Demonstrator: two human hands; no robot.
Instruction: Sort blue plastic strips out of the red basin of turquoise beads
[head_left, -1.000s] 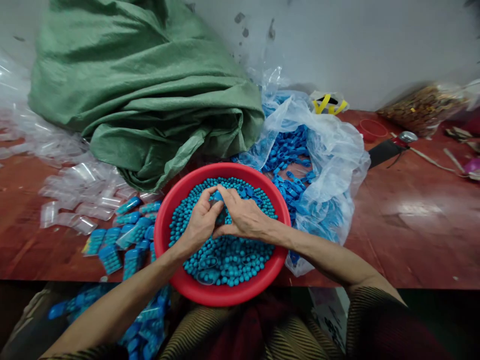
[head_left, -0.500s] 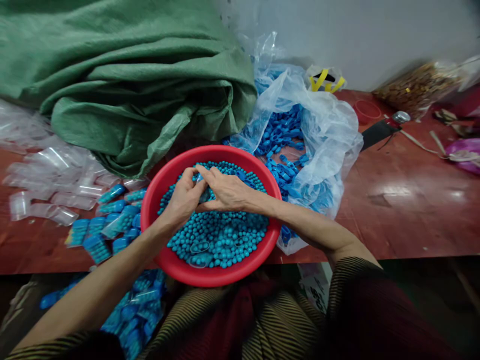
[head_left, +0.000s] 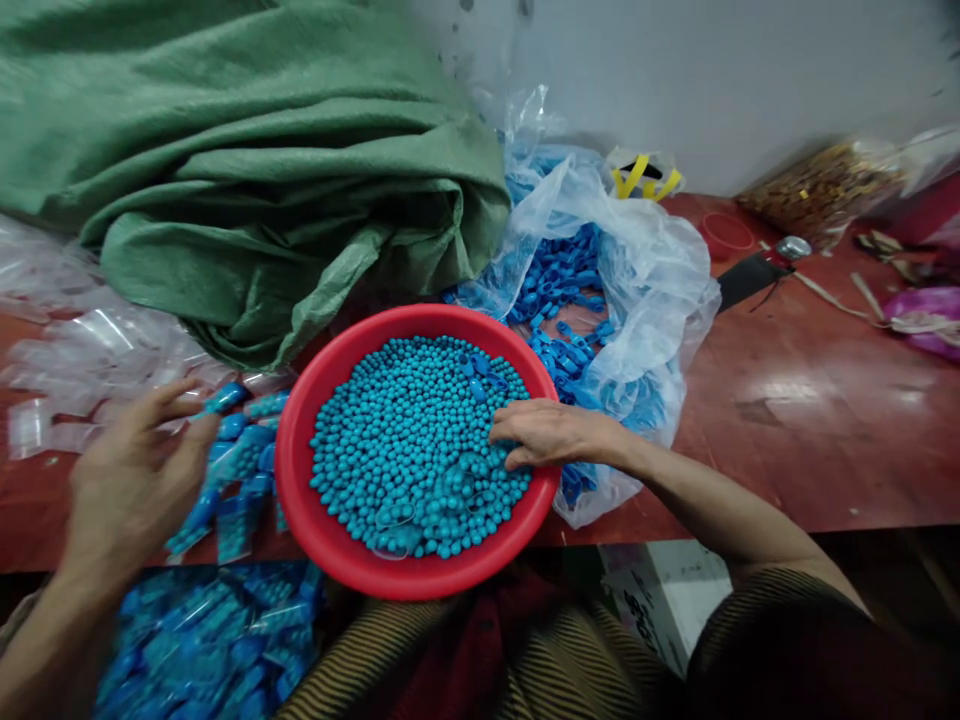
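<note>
My left hand (head_left: 142, 470), blurred by motion, is left of the red bowl, with its thumb and fingers apart beside several small clear containers (head_left: 244, 455) filled with turquoise beads and fitted with blue caps. No object shows in its grasp. My right hand (head_left: 544, 432) reaches over the bowl's right rim, its fingers loosely bent and touching or just above the beads. The red bowl (head_left: 294, 470) holds a broad layer of round turquoise beads (head_left: 405, 420). A few blue caps (head_left: 480, 375) lie on them near the back right, and some clear containers (head_left: 395, 515) sit among the beads at the front.
Clear empty containers (head_left: 97, 350) heap up at the left, below a bulky green tarp (head_left: 300, 190). Behind the bowl's right side, an open plastic bag (head_left: 652, 270) holds blue caps (head_left: 562, 270). More filled containers (head_left: 210, 640) lie below the table edge. A dark-bladed tool (head_left: 750, 280) lies farther right.
My hands were together over the bowl and have parted. The left moved left to the filled containers; the right moved right, near the rim. The filled containers on the table have shifted.
</note>
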